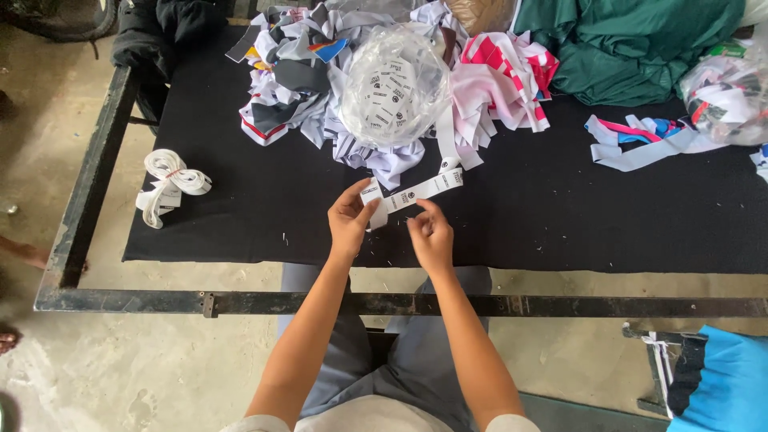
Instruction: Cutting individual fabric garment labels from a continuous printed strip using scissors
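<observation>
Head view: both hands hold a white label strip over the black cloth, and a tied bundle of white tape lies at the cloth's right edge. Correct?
Not quite. The tied bundle of white tape lies at the left edge of the black cloth, as the head view shows. Both the left hand and right hand do hold the white label strip.

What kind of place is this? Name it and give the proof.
Probably a garment workshop. Both hands, left hand and right hand, hold a strip of white woven labels over a black-covered work table, with cut fabric pieces and a clear bag of labels heaped behind.
</observation>
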